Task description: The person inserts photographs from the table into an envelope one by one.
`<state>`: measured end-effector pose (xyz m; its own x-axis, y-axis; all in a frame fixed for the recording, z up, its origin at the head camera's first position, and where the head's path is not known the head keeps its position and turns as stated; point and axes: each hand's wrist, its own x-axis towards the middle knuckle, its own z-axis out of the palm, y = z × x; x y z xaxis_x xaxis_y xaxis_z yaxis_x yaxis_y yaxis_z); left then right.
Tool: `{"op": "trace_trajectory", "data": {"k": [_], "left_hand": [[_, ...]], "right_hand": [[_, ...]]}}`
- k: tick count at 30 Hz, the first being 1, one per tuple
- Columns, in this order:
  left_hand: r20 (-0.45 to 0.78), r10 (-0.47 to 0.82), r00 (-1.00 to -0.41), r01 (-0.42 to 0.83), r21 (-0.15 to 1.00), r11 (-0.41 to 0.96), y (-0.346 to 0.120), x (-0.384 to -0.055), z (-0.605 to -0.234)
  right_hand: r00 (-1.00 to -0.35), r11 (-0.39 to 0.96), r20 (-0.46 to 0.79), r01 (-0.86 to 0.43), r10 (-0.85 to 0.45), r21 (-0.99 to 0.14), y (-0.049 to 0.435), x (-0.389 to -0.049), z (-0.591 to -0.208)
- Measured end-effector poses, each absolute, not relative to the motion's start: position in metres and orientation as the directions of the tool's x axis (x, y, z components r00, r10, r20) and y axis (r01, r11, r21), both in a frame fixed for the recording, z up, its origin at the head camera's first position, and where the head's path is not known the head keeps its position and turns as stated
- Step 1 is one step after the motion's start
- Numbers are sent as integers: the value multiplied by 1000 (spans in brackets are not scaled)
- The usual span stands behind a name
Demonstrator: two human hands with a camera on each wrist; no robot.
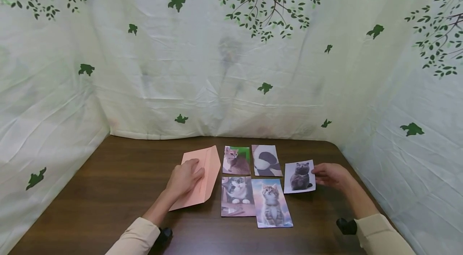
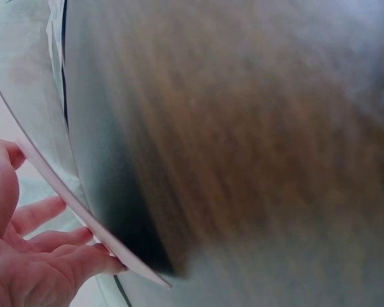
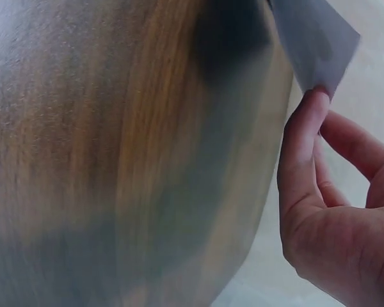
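My left hand [image 1: 184, 178] holds a pink envelope [image 1: 207, 166], its fingers and thumb lying over the upper face. The left wrist view shows the envelope [image 2: 83, 214] nearly edge-on and slanting above the table, with the fingertips of the left hand [image 2: 45, 249] against it. With its fingertips my right hand [image 1: 330, 175] pinches the right edge of a photo card [image 1: 289, 180] of a dark grey cat. Seen from the right wrist, the card's plain back [image 3: 320, 45] rises from between the thumb and fingers of the right hand [image 3: 333, 211].
Several cat cards lie in two rows between the hands: a brown cat card [image 1: 236, 162], a black-and-white card [image 1: 265, 160], a grey-and-white cat card [image 1: 236, 198] and a kitten card [image 1: 273, 204]. Beneath is a brown wooden table [image 1: 108, 190]. A leaf-printed white curtain [image 1: 217, 66] encloses it.
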<state>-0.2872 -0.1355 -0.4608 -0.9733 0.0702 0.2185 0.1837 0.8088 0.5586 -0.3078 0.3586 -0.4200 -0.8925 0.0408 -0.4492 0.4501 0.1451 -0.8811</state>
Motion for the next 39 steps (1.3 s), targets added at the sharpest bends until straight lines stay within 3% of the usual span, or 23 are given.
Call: {"op": "trace_trajectory", "data": {"k": [19, 39], "left_hand": [[213, 77, -974, 186, 553, 812, -136, -286, -461], [217, 74, -973, 185, 553, 812, -135, -287, -463]], "right_hand": [[-915, 204, -401, 400, 37, -893, 339, -317, -390], [-928, 227, -359, 330, -100, -916, 286, -335, -370]]}}
